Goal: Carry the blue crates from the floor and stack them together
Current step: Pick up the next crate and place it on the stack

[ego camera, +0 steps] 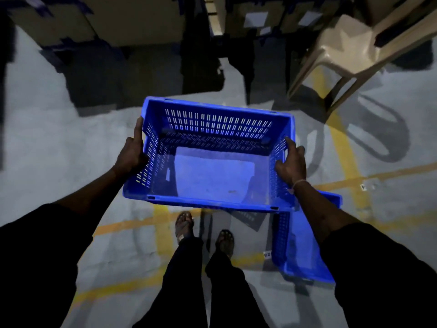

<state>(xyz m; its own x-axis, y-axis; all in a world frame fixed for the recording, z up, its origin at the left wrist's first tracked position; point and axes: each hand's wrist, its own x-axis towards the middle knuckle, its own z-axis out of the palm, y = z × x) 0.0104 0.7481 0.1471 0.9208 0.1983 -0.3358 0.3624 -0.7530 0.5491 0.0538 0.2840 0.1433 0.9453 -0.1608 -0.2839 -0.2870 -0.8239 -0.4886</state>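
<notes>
Middle of the frame: a blue crate [212,157], held up off the floor [59,147], open top facing up, its slotted walls and flat bottom easy to see. On the crate's left short wall, the left hand [131,150], grip wrapped on the rim, thumb lying along the top edge, fingers hidden on the outside. On the crate's right short wall, the right hand [292,162], grip closed over the rim, one finger pointing along the top edge, a thin band [296,184] round the wrist. Both arms in dark sleeves, reaching in from the lower left and lower right corners. Lower right of the frame: a second blue crate [305,247] down on the floor, partly hidden behind the right arm and just under the held crate's near right corner. Bottom middle: two feet in sandals [184,224] and dark trouser legs, standing on the grey floor. Yellow lines [163,230] painted across the floor, crossing near the feet. Upper right: a beige plastic chair [350,46], with its dark shadow on the floor below it. Top of the frame: brown boxes [132,17], blurry and dim, with dark shadows under them.
</notes>
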